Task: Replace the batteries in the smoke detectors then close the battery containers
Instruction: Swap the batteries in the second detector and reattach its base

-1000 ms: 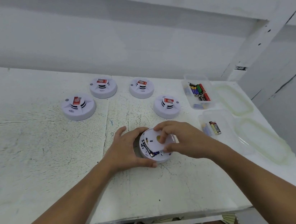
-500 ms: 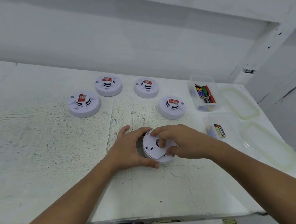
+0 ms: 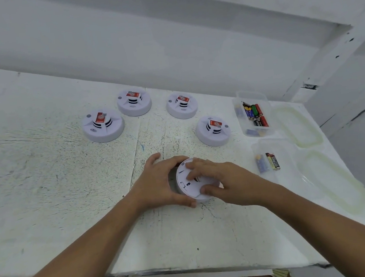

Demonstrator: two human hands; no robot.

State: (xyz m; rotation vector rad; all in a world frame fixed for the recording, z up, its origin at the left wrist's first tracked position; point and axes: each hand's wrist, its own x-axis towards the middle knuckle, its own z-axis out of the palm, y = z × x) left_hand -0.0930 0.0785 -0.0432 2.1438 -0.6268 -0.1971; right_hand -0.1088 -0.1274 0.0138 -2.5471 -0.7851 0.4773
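Four white smoke detectors stand dome-up on the bench point(image 3: 43, 180) behind the hands: one at far left point(image 3: 103, 126), two at the back point(image 3: 134, 102) point(image 3: 182, 106), and one at right point(image 3: 213, 130), closest to the work. Each carries a red label on its raised centre. To the right sit two clear plastic containers. The farther one point(image 3: 251, 94) holds a heap of mixed batteries point(image 3: 254, 112), and the nearer one point(image 3: 287, 147) holds a black battery point(image 3: 273, 161) beside a blue one point(image 3: 261, 164). Their two translucent lids point(image 3: 298, 128) point(image 3: 330, 179) lie flat further right, near the bench edge. None of these touches the hands.

The fifth smoke detector point(image 3: 188, 184) lies at the front centre of the bench, turned over so its flat white back faces up and slightly left. The back looks smooth and closed, with a small dark mark and thin seams; no battery shows. The left grip point(image 3: 157, 185) curls round its left rim, thumb at the near edge. The right grip point(image 3: 226, 181) pinches it from the right, fingers bent over the back and thumb on the near edge.
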